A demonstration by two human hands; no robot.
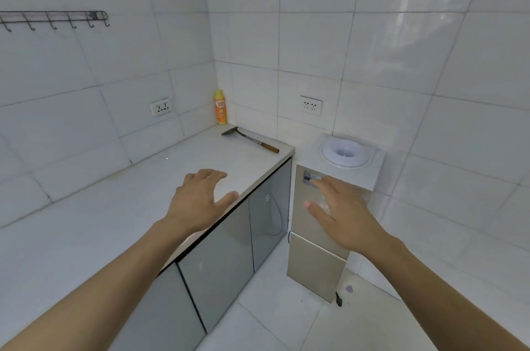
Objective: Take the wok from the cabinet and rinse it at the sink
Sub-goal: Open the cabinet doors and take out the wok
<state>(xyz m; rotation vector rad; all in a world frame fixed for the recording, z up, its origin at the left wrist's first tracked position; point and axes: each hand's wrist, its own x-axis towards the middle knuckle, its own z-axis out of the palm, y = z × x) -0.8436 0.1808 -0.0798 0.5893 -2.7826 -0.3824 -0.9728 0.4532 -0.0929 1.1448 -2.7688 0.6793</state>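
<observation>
Right now both hands, left hand (198, 201) and right hand (341, 213), are spread, gripping nothing; reach below the worktop (114, 207) edge and open a cabinet door (218, 259) fully.

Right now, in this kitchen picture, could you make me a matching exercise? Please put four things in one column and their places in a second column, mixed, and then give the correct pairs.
Things:
1. orange spray can
2. spatula
3. hook rail
4. water dispenser

Places:
A. on the floor, right of the cabinet
B. standing in the back corner of the counter
C. fixed high on the left wall
D. lying flat near the counter's far right edge

Pairs: 1-B, 2-D, 3-C, 4-A
</observation>
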